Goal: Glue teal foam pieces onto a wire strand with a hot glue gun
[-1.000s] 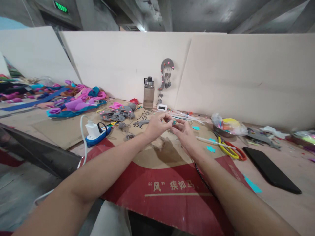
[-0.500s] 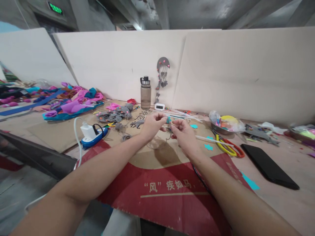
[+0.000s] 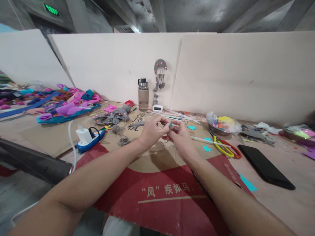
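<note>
bottle [image 3: 143, 99]: translucent plastic | phone [image 3: 265, 167]: glossy | bowl [image 3: 217, 131]: shiny metal | sheet [image 3: 172, 209]: cardboard

Table [image 3: 278, 167] bearing cardboard [image 3: 169, 203], bottle [image 3: 143, 98], clock [image 3: 157, 108], phone [image 3: 265, 166], scissors [image 3: 227, 149], metal bowl [image 3: 218, 131] and turquoise cutouts [image 3: 206, 148].

Tall off-white boards [image 3: 110, 68] stand side by side behind a pinkish-tan table [image 3: 273, 164], blocking the lower part of the room. Above them is a grey ceiling [image 3: 197, 14] crossed by heavy beams [image 3: 157, 14], with a bright light [image 3: 135, 29] near the top centre. At upper left, a green lit sign [image 3: 51, 9] glows, its lettering too blurred to read. The grey floor [image 3: 17, 193], possibly concrete, shows at lower left, beyond the table's dark edge [image 3: 31, 160].
</note>
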`<state>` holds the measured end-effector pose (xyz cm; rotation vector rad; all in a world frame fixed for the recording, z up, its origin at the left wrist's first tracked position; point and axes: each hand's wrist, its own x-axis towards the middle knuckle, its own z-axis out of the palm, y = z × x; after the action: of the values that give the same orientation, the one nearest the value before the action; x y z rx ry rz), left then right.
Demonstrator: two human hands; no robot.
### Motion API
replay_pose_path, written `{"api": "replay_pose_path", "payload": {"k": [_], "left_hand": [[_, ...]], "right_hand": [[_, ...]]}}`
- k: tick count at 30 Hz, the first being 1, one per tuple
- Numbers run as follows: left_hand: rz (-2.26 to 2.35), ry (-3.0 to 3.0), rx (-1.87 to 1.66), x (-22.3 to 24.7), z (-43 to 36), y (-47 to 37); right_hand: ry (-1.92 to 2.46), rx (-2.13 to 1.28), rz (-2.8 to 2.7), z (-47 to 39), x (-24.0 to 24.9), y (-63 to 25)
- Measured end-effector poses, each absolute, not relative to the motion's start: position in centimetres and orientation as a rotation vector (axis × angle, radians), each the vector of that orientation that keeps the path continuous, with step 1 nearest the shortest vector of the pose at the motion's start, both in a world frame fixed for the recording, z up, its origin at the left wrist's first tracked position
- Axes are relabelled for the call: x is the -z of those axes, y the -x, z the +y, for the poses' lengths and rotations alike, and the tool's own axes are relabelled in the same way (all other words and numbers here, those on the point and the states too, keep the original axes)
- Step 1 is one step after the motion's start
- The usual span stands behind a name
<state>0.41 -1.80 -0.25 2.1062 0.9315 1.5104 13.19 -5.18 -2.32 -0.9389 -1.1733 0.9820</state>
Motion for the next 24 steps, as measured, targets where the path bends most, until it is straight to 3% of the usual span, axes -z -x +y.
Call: {"api": "replay_pose_path", "payload": {"k": [11,24], "left_hand": [[0.732,-1.463,-1.338,-0.1,-1.8,-0.8],[0.715,-1.579,-1.224,0.0,-1.8,-0.8]], "right_hand": [[1.177,-0.4,-1.352,-6.8,1.1,-13.0],[1.213,-0.511,-1.326,-6.2,0.0,-14.3]]}}
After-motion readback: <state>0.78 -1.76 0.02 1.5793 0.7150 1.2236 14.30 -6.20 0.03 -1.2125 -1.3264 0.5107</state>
